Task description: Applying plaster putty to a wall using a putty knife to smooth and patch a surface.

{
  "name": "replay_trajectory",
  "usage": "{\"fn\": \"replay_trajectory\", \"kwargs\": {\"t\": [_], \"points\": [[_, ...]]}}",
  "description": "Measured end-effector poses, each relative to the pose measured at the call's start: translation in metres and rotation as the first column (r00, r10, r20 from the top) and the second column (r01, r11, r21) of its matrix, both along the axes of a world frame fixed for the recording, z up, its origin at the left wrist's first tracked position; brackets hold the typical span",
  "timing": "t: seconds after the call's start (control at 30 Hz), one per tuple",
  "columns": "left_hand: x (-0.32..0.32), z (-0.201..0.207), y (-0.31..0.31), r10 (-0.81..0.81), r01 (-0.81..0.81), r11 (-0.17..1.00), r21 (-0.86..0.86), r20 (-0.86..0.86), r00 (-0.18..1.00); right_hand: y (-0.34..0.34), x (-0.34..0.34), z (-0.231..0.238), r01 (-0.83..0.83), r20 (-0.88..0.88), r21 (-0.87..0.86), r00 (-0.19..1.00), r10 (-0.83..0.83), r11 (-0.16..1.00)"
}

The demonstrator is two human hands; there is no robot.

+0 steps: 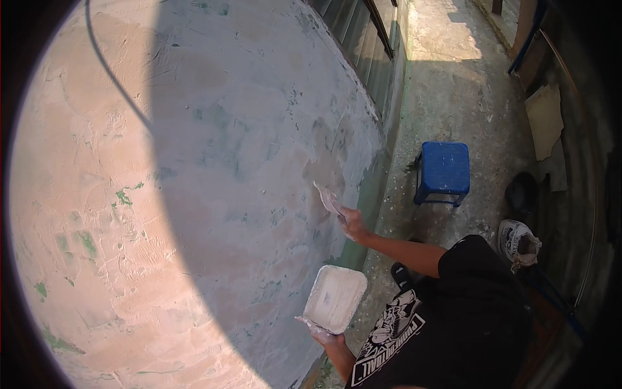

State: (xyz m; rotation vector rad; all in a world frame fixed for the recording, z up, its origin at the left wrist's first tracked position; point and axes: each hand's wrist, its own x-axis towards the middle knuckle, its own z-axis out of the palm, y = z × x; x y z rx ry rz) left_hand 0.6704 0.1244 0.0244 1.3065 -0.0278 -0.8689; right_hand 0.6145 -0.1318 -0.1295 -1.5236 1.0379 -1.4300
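My right hand point(353, 225) is closed around a flat, putty-smeared scraper point(328, 198), its blade at the patched wall point(246, 162). Damp, darker filler shows on the wall around the blade. Lower down, my left hand point(328, 336) grips a shallow white tray point(335, 298) by its near edge. The tray has rounded corners and a whitish smear inside, and is tilted toward me. Pale putty coats the fingers of my left hand, and some clings beside the tray's corner.
A blue plastic stool point(444, 170) stands on the concrete path point(447, 97) to the right. An opened white sack point(518, 243) sits by the right-hand side, near a dark rounded object point(521, 193). A louvred window point(353, 39) is set into the wall ahead.
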Motion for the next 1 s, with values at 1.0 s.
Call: {"fn": "replay_trajectory", "kwargs": {"t": [1.0], "points": [[0.014, -0.023, 0.055, 0.012, -0.032, 0.981, -0.191, -0.106, 0.994, 0.006, 0.043, 0.026, 0.176, 0.217, 0.18, 0.953, -0.214, 0.968]]}}
